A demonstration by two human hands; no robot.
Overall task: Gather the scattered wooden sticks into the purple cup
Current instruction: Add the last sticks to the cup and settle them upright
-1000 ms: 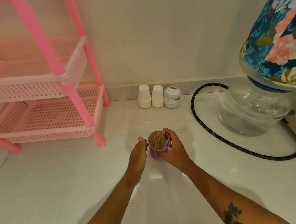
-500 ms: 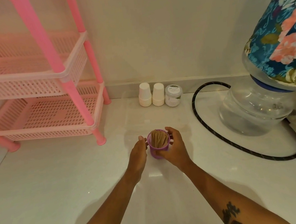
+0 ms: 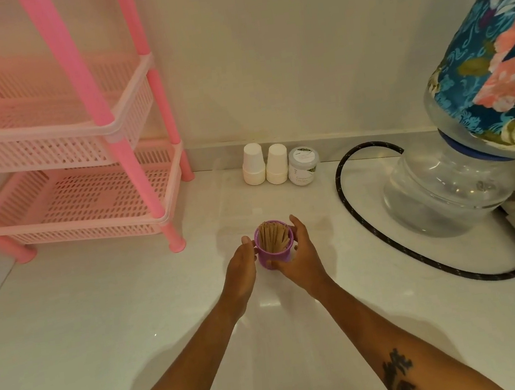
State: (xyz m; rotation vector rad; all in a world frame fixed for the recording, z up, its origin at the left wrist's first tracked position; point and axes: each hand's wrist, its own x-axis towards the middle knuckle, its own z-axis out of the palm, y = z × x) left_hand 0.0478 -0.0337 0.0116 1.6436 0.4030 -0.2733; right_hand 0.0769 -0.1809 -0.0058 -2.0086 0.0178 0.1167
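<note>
While both forearms reach forward over a glossy white floor [image 3: 73,350], a purple cup [image 3: 274,251] stands upright between the two hands, packed with wooden sticks [image 3: 274,236] that stand on end and lean slightly inside it. The right hand [image 3: 302,256] wraps the cup's right side, fingers curled round the far rim and the thumb pressed low against the near wall. The left hand [image 3: 240,270] lies against the cup's left side with its fingers fairly straight, one fingertip touching the rim; whether it grips cannot be told. A dark tattoo [image 3: 399,375] marks the right forearm.

Beyond the cup, against the cream wall, stand two upturned white paper cups [image 3: 265,167] touching each other, with a small white jar [image 3: 303,166] just to their right. Left of the cup and well apart from it is a pink plastic rack [image 3: 79,146] with two slatted shelves. To the cup's right a black hose [image 3: 387,243] curves across the floor round a clear water bottle [image 3: 445,189], whose upper part is covered by floral blue cloth [image 3: 494,65].
</note>
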